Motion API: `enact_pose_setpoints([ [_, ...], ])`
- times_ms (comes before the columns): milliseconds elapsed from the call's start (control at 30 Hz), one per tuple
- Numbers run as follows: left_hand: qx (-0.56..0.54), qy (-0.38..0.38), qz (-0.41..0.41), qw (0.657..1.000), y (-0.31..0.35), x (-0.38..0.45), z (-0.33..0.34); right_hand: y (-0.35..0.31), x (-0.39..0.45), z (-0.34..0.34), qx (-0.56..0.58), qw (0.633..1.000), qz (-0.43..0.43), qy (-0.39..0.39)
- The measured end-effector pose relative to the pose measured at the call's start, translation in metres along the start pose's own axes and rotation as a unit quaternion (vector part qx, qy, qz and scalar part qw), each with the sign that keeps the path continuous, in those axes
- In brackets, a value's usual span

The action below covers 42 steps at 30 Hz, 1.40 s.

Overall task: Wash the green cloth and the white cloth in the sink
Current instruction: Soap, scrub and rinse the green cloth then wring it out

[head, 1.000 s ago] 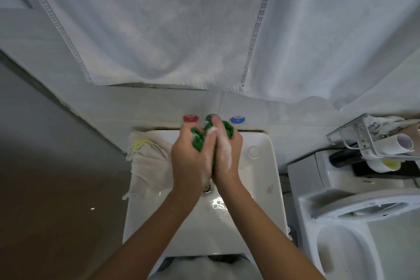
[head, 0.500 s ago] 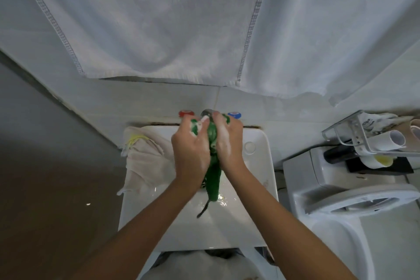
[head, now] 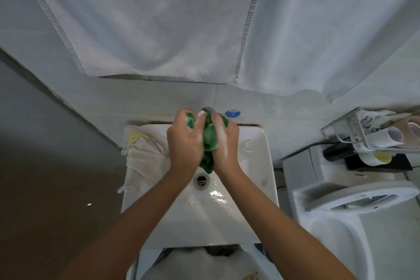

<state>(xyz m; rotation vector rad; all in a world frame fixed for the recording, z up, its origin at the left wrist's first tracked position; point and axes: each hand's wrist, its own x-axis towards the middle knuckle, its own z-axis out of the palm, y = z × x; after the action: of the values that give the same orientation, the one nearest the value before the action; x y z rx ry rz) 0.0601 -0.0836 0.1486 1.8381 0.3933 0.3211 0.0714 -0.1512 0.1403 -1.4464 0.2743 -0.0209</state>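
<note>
**Green cloth gripped over basin**

Sink (head: 261, 188): wet around the drain. White cloth (head: 145, 157): draped over the sink's left rim. Left hand (head: 185, 143) and right hand (head: 225, 141): soapy, fingers curled round the bunched green cloth (head: 209, 141), held between them above the drain.

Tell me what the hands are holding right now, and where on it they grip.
Both hands hold the green cloth bunched between them over the sink: the left hand grips its left side, the right hand its right. Its lower end hangs free.
</note>
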Motion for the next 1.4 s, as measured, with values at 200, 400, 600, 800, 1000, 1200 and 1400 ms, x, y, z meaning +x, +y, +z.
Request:
enact_pose_setpoints([
  [200, -0.062, -0.08, 0.002, 0.995, -0.007, 0.006, -0.017, -0.014, 0.003, -0.009, 0.017, 1.0, -0.008, 0.008],
  [400, 0.029, -0.222, 0.043, 0.974, -0.004, 0.002, -0.034, -0.018, 0.005, -0.018, -0.084, 0.992, -0.037, -0.085],
  [600, 0.202, -0.305, 0.075, 0.928, 0.005, 0.014, -0.038, -0.025, 0.008, -0.023, -0.123, 0.983, -0.021, -0.134],
  [800, 0.213, -0.248, 0.134, 0.936, 0.003, 0.013, -0.039, -0.02, 0.008, -0.025, -0.2, 0.965, -0.073, -0.154],
  [1000, 0.201, -0.213, 0.141, 0.946, 0.004, 0.022, -0.048, -0.004, 0.006, -0.045, -0.087, 0.963, -0.051, -0.25],
  [1200, 0.204, -0.197, 0.131, 0.95, 0.006, 0.028, -0.056, 0.015, 0.002, -0.057, -0.147, 0.947, -0.008, -0.284],
  [1400, 0.203, -0.185, 0.121, 0.954, 0.009, 0.029, -0.061, 0.025, -0.005, -0.061, -0.171, 0.943, 0.02, -0.284],
])
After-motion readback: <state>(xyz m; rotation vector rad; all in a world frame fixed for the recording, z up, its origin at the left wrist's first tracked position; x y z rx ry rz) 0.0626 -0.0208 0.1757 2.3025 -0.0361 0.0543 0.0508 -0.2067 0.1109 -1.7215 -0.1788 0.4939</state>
